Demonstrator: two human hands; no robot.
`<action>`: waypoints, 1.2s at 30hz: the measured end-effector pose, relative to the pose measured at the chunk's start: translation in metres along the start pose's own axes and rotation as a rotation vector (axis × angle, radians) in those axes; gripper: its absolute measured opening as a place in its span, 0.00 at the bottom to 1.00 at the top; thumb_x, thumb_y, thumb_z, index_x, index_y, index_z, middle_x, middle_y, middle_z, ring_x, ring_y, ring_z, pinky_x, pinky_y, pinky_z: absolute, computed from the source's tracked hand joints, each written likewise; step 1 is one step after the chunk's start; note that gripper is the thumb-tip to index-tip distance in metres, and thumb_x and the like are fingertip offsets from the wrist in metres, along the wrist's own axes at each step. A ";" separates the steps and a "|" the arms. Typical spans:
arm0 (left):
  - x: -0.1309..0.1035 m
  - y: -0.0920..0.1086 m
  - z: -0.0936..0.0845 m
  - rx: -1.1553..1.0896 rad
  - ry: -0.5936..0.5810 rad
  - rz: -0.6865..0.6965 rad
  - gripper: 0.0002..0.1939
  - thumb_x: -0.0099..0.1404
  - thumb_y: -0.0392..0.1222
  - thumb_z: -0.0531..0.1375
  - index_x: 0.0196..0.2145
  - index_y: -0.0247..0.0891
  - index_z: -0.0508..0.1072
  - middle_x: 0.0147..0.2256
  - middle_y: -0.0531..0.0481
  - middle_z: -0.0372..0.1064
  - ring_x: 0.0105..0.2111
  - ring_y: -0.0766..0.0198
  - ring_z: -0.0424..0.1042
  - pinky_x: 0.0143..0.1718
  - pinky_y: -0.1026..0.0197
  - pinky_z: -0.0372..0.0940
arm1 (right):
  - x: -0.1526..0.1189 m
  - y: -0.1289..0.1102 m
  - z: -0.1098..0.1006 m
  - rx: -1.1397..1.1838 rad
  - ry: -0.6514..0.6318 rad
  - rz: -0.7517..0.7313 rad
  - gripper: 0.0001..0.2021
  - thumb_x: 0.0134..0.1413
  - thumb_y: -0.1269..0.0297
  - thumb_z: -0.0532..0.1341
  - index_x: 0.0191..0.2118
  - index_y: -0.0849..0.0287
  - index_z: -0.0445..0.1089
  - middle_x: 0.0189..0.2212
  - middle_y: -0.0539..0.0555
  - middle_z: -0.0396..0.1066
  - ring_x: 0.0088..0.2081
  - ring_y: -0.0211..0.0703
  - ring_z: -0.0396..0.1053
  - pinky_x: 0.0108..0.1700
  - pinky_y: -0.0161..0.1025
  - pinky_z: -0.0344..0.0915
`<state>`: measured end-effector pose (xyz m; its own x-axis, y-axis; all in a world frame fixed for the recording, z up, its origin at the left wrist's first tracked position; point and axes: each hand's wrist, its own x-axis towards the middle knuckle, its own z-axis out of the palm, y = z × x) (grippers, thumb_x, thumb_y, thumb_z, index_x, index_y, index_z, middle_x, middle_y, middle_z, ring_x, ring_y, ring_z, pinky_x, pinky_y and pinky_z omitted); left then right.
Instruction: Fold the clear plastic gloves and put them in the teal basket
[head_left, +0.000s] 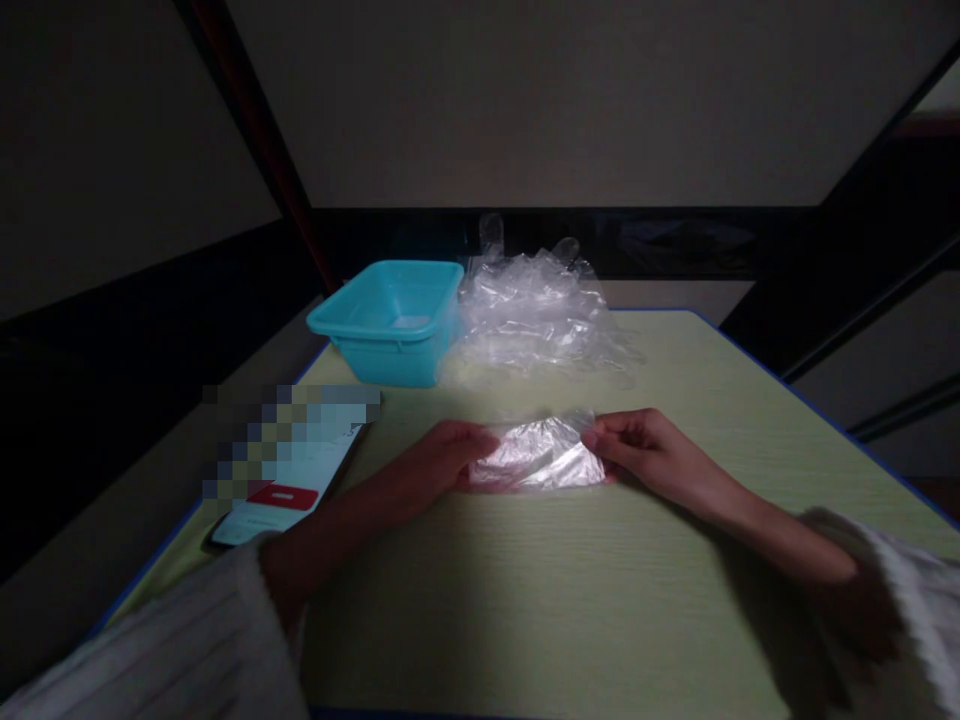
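Note:
A folded piece of clear plastic film (541, 456) lies low over the pale green table (570, 600), stretched between my two hands. My left hand (442, 462) pinches its left end and my right hand (646, 448) pinches its right end. Both wrists come out of light knitted sleeves. Behind the hands, a loose heap of clear plastic gloves or bags (536, 310) is piled on the table.
A turquoise plastic tub (390, 322) stands at the back left, touching the plastic heap. A phone (289, 480) with a lit screen lies near the table's left edge. The table has a blue rim, and dark surroundings lie beyond it.

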<state>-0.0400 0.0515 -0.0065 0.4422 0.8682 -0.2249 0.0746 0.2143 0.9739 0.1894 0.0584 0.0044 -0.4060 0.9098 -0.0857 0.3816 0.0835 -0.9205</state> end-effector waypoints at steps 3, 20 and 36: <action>0.001 0.002 -0.002 -0.174 0.022 -0.086 0.14 0.54 0.47 0.63 0.30 0.32 0.71 0.30 0.47 0.73 0.34 0.59 0.74 0.40 0.56 0.67 | 0.002 0.002 0.001 0.006 0.029 0.019 0.19 0.44 0.48 0.60 0.18 0.60 0.61 0.14 0.46 0.57 0.17 0.31 0.53 0.20 0.32 0.49; -0.004 0.029 0.001 0.171 0.311 -0.205 0.27 0.61 0.32 0.54 0.56 0.32 0.49 0.25 0.53 0.73 0.19 0.66 0.72 0.20 0.68 0.62 | 0.004 0.007 0.012 -0.289 0.350 -0.147 0.18 0.47 0.66 0.55 0.46 0.63 0.58 0.18 0.46 0.65 0.16 0.35 0.61 0.19 0.33 0.59; -0.004 0.014 0.002 0.356 0.358 0.012 0.44 0.49 0.25 0.60 0.58 0.37 0.40 0.27 0.62 0.64 0.18 0.72 0.69 0.22 0.69 0.63 | 0.006 0.013 0.013 -0.236 0.401 -0.181 0.17 0.48 0.66 0.54 0.46 0.61 0.55 0.21 0.47 0.64 0.14 0.33 0.61 0.16 0.31 0.57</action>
<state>-0.0394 0.0498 0.0078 0.1156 0.9820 -0.1491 0.3991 0.0916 0.9123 0.1810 0.0595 -0.0128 -0.1492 0.9529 0.2639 0.5311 0.3023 -0.7915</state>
